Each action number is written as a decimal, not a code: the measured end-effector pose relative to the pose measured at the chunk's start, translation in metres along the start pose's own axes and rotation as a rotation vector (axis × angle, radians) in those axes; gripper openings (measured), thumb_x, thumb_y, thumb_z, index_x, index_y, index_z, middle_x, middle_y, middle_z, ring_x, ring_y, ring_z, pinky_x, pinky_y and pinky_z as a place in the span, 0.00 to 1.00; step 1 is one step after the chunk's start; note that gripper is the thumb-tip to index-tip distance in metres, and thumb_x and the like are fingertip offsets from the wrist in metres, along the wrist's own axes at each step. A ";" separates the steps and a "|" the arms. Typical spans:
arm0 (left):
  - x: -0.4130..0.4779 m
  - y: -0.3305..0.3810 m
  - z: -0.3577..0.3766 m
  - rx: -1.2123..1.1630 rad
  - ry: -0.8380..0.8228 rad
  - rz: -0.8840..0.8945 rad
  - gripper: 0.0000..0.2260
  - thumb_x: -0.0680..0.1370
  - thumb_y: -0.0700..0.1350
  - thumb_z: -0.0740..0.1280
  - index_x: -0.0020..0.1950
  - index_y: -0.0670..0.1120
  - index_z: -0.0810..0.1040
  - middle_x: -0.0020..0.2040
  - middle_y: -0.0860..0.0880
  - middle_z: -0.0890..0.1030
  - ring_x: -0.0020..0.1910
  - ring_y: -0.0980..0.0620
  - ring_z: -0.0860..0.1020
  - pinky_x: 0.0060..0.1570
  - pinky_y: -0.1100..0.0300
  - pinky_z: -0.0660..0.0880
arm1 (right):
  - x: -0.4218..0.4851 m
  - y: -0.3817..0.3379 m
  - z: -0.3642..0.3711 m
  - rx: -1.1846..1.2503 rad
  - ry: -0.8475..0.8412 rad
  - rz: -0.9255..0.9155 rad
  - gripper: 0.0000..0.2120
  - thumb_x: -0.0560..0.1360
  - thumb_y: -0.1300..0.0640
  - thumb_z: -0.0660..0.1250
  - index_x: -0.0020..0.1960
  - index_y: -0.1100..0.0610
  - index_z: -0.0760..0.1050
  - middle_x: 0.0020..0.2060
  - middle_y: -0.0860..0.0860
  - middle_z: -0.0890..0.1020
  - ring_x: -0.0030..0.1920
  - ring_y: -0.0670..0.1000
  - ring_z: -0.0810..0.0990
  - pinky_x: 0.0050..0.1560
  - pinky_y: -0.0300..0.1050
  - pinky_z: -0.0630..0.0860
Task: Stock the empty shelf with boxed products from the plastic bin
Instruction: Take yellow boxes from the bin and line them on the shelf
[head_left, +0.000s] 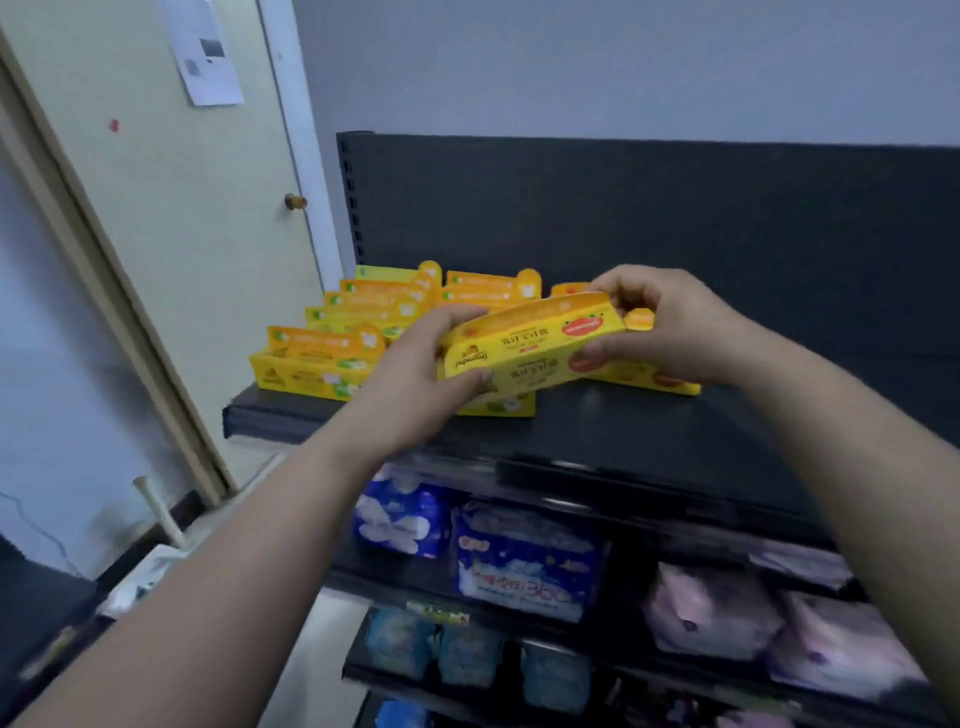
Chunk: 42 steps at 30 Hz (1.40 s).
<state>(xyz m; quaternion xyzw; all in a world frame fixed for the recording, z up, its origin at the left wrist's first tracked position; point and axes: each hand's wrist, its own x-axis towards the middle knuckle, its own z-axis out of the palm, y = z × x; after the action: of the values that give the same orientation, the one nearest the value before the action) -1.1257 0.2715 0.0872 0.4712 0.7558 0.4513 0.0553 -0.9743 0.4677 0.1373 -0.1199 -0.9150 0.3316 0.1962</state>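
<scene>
The left hand (426, 369) is gripping the near left end of a yellow box (524, 348) and the right hand (670, 322) is pinching its far right end. Both hands are clamped on this one box and are holding it tilted just above the black top shelf (701, 436), with its print facing the camera upside down. Beyond the hands, a left row of boxes (332, 338) is sitting at the shelf's left end, a middle row (488, 291) is standing beside it, and a few more boxes (665, 382) are lying under the right hand. The stocking is looking partly done, since the shelf's right stretch is showing bare. The plastic bin is not appearing in view, so how many boxes are waiting cannot be told. Below, blue packs (524, 561) and pink packs (711, 613) are filling the lower shelves.
</scene>
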 end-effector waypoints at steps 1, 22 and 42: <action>0.009 0.006 0.016 0.067 0.022 0.052 0.25 0.74 0.45 0.71 0.69 0.54 0.68 0.60 0.54 0.73 0.56 0.55 0.73 0.55 0.62 0.70 | -0.011 0.017 -0.012 0.035 0.041 0.037 0.18 0.63 0.59 0.79 0.48 0.47 0.77 0.45 0.51 0.82 0.43 0.45 0.79 0.46 0.40 0.77; 0.022 0.044 0.144 0.513 0.075 0.426 0.25 0.73 0.52 0.62 0.69 0.46 0.70 0.64 0.43 0.74 0.65 0.40 0.70 0.66 0.40 0.62 | -0.111 0.091 -0.008 -0.643 0.340 0.249 0.35 0.74 0.46 0.68 0.76 0.51 0.58 0.74 0.55 0.62 0.74 0.57 0.58 0.73 0.53 0.53; -0.213 0.159 0.262 0.005 -0.586 0.941 0.27 0.72 0.47 0.68 0.70 0.43 0.69 0.64 0.42 0.73 0.62 0.39 0.72 0.62 0.46 0.69 | -0.489 -0.061 0.079 -0.877 0.703 1.157 0.31 0.75 0.49 0.66 0.74 0.53 0.62 0.69 0.54 0.70 0.70 0.58 0.65 0.67 0.53 0.64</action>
<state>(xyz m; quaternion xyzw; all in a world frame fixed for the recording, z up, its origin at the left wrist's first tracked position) -0.7698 0.2979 -0.0220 0.8640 0.4179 0.2754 0.0546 -0.5771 0.2069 -0.0152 -0.7382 -0.6394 -0.0655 0.2049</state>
